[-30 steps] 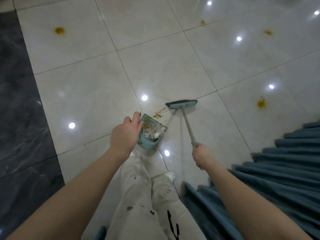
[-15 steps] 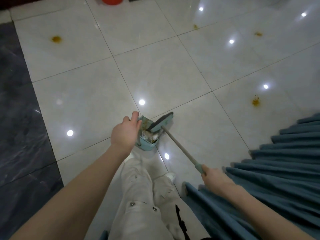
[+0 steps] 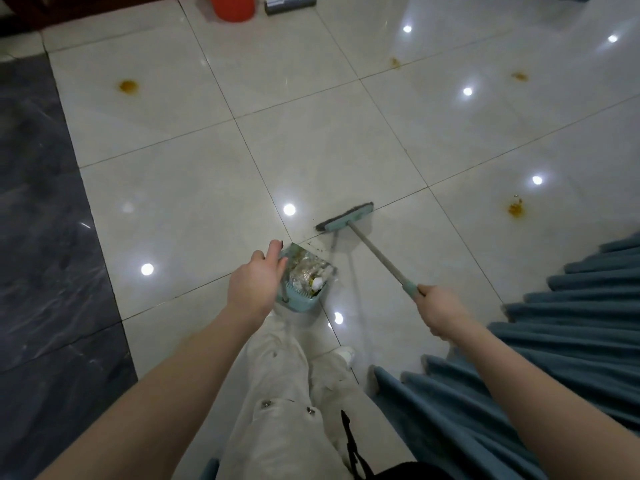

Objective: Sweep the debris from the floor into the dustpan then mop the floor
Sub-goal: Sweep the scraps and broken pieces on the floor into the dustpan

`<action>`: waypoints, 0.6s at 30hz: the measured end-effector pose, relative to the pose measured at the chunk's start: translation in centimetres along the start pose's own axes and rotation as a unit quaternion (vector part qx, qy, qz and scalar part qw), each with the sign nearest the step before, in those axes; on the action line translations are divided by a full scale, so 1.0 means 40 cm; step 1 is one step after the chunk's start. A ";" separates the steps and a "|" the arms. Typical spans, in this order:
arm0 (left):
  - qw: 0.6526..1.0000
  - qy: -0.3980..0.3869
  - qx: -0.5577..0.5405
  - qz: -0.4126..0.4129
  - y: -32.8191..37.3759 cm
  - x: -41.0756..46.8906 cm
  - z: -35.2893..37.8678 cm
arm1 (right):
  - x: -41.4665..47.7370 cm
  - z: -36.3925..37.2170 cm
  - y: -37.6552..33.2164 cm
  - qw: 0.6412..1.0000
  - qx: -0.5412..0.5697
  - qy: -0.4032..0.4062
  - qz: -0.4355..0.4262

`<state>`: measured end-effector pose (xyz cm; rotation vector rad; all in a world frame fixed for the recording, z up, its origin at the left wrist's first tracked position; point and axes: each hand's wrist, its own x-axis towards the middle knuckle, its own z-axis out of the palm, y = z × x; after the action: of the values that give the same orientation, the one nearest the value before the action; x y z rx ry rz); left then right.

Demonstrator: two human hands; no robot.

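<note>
just beyond the dustpan (image 3: 300, 303) lip, the broom head (image 3: 344, 218) lies crosswise, handle (image 3: 375, 255) slanting back to the gripping right hand (image 3: 441, 313); left hand (image 3: 254, 285) clasps the dustpan's side.

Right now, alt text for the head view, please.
A person's left hand holds a teal dustpan full of debris on glossy white tiles, while the right hand grips a teal broom, its head beyond the pan's mouth. Orange stains dot the tiles; a red bucket stands far off.

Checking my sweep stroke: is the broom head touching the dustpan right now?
Apart. The head view shows a strip of floor between the broom head and the dustpan lip.
</note>
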<state>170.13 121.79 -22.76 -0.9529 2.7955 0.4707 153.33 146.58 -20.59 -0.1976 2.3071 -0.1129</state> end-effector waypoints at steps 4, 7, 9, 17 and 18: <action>1.000 -0.003 -0.009 0.000 0.018 -0.002 0.007 | 0.010 0.077 -0.019 0.999 0.008 -0.017 0.029; 1.000 0.002 -0.005 -0.004 0.017 0.004 0.010 | -0.019 0.123 0.002 0.999 -0.025 -0.028 0.027; 1.000 0.005 -0.003 -0.003 0.015 0.007 0.011 | -0.053 0.140 0.034 0.996 -0.078 -0.045 0.012; 1.000 0.004 0.017 0.000 0.023 0.001 0.008 | -0.159 0.095 0.151 0.980 -0.167 -0.104 -0.041; 1.000 0.003 0.018 -0.002 0.025 -0.003 0.007 | -0.155 0.076 0.155 0.980 -0.166 -0.099 -0.043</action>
<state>169.62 122.69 -22.76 -0.9547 2.7960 0.4150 159.04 153.73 -19.05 -0.4577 2.1068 0.2408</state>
